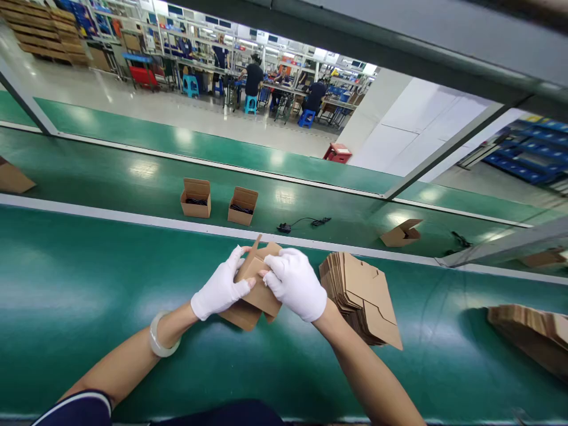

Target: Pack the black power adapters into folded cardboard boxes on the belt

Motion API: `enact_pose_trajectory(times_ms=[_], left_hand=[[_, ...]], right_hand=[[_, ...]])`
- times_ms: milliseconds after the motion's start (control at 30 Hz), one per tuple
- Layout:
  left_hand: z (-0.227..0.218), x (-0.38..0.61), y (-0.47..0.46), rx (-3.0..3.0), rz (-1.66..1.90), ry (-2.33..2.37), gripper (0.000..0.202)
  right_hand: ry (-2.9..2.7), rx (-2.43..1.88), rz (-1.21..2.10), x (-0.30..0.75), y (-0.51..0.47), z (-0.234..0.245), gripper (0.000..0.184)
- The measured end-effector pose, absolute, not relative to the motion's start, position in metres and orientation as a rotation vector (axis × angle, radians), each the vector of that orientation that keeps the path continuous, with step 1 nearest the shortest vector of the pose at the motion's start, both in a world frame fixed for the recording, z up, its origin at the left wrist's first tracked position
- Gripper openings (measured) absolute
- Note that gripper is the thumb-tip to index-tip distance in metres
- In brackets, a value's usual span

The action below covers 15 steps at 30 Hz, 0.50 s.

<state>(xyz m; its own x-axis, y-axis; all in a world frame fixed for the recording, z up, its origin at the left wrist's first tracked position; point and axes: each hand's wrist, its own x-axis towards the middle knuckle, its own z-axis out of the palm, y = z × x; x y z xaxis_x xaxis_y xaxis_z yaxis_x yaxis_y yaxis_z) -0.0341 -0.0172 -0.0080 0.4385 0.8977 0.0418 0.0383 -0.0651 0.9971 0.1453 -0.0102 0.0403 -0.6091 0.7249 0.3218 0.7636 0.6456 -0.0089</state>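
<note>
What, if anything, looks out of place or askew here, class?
Beyond the right hand, a black adapter lies loose, its cable trailing, while the open box to its left has black cord inside. The stack of flat cartons beside that hand looks fanned unevenly rather than squared. No spill shows.

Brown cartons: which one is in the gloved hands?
The partly folded carton between the left hand and right hand, left of the flattened stack. Neither hand holds the others, including the open cartons beyond the pale strip.
</note>
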Motion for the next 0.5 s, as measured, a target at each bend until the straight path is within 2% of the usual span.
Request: enact_pose_trajectory(times_ms=[100,233,333,400,500], left_hand=[[0.001,-0.038,-0.017,1.619,0.774,0.848,0.080],[0.011,-0.043,-0.013,1.896,0.736,0.873,0.045],[0.008,-0.045,-0.010,2.045,0.793,0.965,0.029],[0.004,-0.044,-0.009,2.111,0.853,0.945,0.027],[-0.001,-0.040,-0.011,2.176,0.911,0.834,0.027]], right_hand=[[-2.488,-1.081,-0.054,0.145,-0.010,0.028,0.031],[-2.329,-0.937,0.012,0.149,-0.016,0.022,0.020],[-1.907,-1.089,0.072,0.159,-0.018,0.020,0.021],[-1.645,-1.234,0.364,0.167,-0.018,0.018,0.028],[-1.432,-1.175,1.249,0.172,-0.015,0.014,0.040]])
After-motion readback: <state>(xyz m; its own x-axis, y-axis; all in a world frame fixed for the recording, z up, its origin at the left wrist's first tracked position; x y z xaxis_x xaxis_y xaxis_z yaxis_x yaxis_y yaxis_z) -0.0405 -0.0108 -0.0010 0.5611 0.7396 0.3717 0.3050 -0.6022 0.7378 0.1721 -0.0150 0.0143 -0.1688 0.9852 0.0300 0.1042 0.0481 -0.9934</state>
